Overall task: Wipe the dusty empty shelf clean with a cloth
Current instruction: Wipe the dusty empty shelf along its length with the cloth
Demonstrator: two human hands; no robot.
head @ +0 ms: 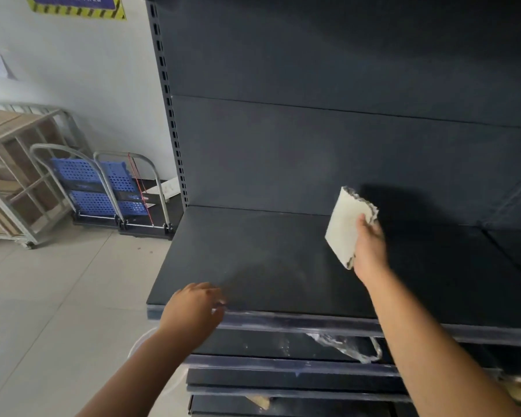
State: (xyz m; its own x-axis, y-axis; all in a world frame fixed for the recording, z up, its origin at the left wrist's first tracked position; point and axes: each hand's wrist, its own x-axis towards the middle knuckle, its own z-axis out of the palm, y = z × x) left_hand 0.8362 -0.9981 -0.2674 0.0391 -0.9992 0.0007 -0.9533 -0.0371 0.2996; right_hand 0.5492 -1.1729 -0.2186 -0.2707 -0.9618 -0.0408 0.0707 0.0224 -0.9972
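Observation:
A dark grey empty shelf (253, 260) fills the middle of the view, with pale dust smears near its front left. My right hand (370, 245) holds a folded white cloth (345, 225) with dirty frayed edges above the shelf's middle right, its lower end close to the surface. My left hand (193, 311) hovers at the shelf's front left edge, fingers loosely curled with nothing in them; whether it touches the edge is unclear.
Lower shelves (283, 344) hold a crumpled plastic bag (346, 346). Two folded blue hand trolleys (103, 188) lean against the white wall at left, beside a metal cage cart (15, 176) with cardboard boxes. A white bucket rim (139, 344) shows under my left forearm.

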